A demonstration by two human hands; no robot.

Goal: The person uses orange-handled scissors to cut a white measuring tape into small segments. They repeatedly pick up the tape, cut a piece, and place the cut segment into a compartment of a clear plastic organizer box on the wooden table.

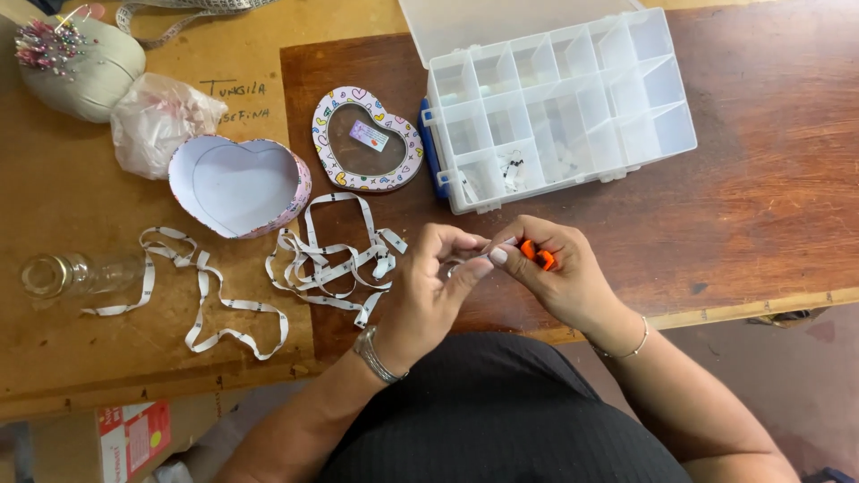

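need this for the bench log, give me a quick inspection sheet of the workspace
surface: brown wooden table, worn, with handwriting on it
job's things: small orange tool in the right hand; thin white strip pinched between both hands
clutter: clear compartment box, lid open; heart-shaped box; heart-shaped lid; tape measure in loose loops; pincushion; plastic bag; glass jar on its side
hands: left hand and right hand together at the table edge
cables: nothing seen
surroundings: cardboard box below the table
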